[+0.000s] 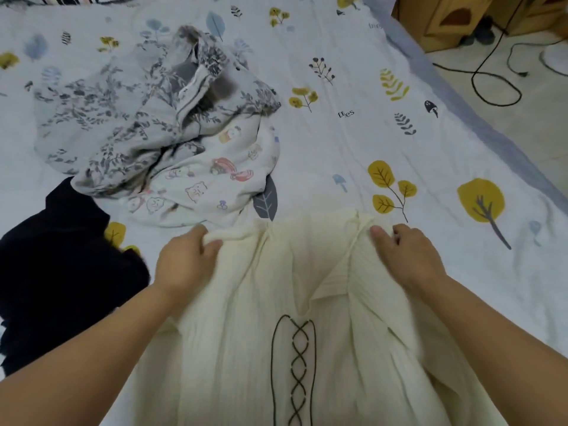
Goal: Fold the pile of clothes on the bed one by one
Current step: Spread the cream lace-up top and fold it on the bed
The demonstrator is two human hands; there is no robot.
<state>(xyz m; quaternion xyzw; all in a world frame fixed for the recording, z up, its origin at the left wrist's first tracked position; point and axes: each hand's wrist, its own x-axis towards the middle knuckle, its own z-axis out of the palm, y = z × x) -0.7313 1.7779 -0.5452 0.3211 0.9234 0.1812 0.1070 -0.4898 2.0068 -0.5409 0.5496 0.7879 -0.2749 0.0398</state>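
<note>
A cream ribbed knit top [295,302] with dark criss-cross lacing down its front lies spread on the bed in front of me. My left hand [184,259] pinches its far left corner between thumb and fingers. My right hand [405,253] grips the far right edge, thumb on top of the fabric. Behind it lies the pile: a grey leaf-print garment [129,118] with a zip, on top of a white cartoon-print piece [209,179]. A black garment [58,265] lies bunched at the left.
The bed sheet [384,133] is white with yellow and grey leaf prints. Its right edge runs diagonally beside a tiled floor with black cables [491,78] and a wooden cabinet [455,20] at the top right.
</note>
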